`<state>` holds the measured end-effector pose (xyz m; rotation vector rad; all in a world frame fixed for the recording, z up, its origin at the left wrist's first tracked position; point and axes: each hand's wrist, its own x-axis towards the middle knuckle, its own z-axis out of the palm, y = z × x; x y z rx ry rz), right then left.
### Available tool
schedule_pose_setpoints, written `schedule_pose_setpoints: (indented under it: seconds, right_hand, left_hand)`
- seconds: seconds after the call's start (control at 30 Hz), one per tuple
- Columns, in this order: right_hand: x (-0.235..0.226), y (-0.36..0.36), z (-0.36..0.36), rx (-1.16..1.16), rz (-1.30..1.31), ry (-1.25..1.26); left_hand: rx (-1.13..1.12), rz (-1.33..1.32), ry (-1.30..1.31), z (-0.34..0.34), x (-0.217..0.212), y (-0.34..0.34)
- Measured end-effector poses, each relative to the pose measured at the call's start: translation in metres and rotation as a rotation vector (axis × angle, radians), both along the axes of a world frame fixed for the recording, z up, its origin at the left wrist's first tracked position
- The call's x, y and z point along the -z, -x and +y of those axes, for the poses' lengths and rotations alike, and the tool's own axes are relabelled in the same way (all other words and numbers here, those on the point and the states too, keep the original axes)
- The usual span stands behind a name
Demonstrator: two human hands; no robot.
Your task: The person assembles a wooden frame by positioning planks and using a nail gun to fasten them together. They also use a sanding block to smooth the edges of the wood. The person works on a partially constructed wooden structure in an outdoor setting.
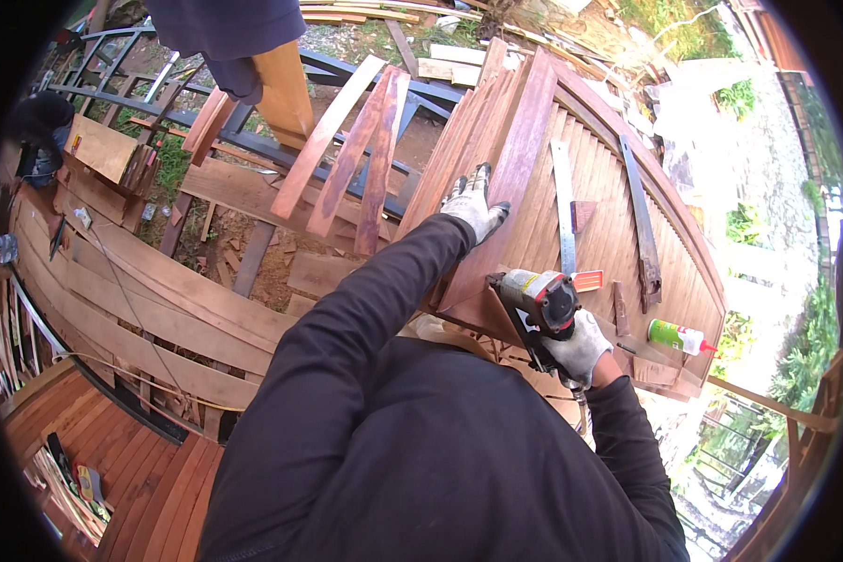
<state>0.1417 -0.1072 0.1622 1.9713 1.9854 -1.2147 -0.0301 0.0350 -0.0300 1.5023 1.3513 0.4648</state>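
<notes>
My left hand (478, 201), in a white glove with dark fingertips, lies spread on a long reddish-brown board (525, 155). That board runs along the left edge of a slatted wooden panel (598, 192). In a matching glove, my right hand (583, 348) is wrapped round the handle of a nail gun (541, 304). The nail gun's nose points left, close to the near end of the board; whether it touches the wood I cannot tell. A steel ruler (563, 201) lies on the slats beyond the tool, beside a small wooden triangle (583, 216).
On the panel's right are a dark bar (641, 220) and a green-and-white bottle (679, 337) with a red tip. Several loose planks (337, 155) rest across blue-black metal framing at left. Another person (42, 140) is at far left. Dark blue cloth (229, 33) hangs at the top.
</notes>
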Motion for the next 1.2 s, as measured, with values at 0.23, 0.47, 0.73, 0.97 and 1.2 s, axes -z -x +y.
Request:
schedule_pose_setpoints:
  seconds: [0.23,0.47,0.73,0.97,1.2]
  right_hand:
    - [-0.007,0.007,0.002,0.011,-0.028,0.013]
    - [-0.009,0.007,0.006,-0.060,-0.044,0.007]
    - [-0.004,0.000,0.005,-0.176,-0.055,-0.064]
    - [-0.011,0.005,0.012,-0.188,-0.090,0.037]
    - [-0.011,0.001,0.008,-0.127,-0.046,0.030]
  left_hand:
    - [0.010,0.016,0.013,0.000,-0.001,0.000]
    - [0.000,-0.020,-0.012,0.001,0.007,-0.001]
    - [-0.003,-0.089,-0.063,0.000,0.019,-0.003]
    - [-0.029,-0.128,-0.070,0.000,0.012,0.002]
    - [-0.034,-0.200,-0.069,0.002,0.005,0.000]
